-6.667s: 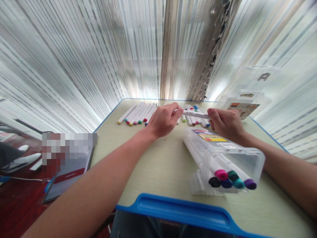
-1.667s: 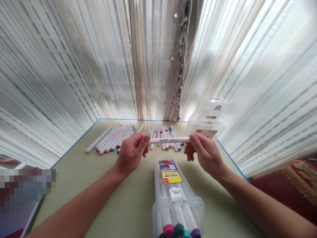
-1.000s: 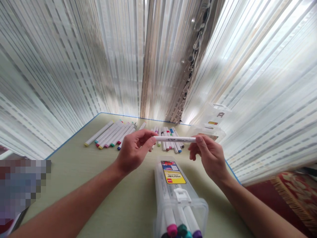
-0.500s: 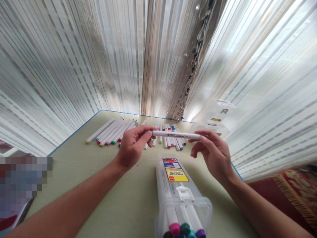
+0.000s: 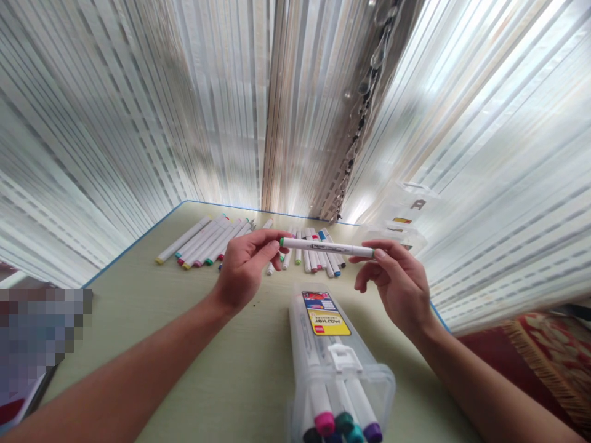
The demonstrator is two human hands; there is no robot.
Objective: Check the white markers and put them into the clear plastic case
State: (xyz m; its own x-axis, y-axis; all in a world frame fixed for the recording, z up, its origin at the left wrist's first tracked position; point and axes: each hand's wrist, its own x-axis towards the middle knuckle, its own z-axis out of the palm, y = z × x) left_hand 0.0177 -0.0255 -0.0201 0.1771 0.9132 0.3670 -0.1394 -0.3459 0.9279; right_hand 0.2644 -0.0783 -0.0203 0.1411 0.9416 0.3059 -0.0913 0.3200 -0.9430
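A white marker (image 5: 325, 248) with green ends is held level above the table between both hands. My left hand (image 5: 244, 271) pinches its left end with thumb and forefinger. My right hand (image 5: 397, 280) grips its right end with the fingertips, the other fingers curled. Under the hands lies a clear plastic marker case (image 5: 335, 363) with a yellow label, open toward me, with several markers inside showing pink, teal and purple caps.
Two rows of white markers lie at the table's far side, one row to the left (image 5: 203, 240) and one in the middle (image 5: 314, 255). A clear plastic lid or box (image 5: 399, 224) leans at the far right by the curtain. The pale green table (image 5: 152, 295) has a blue edge.
Both hands have kept hold of the marker and lifted it slightly; its green left end now shows beyond my left fingers. My view has shifted a little.
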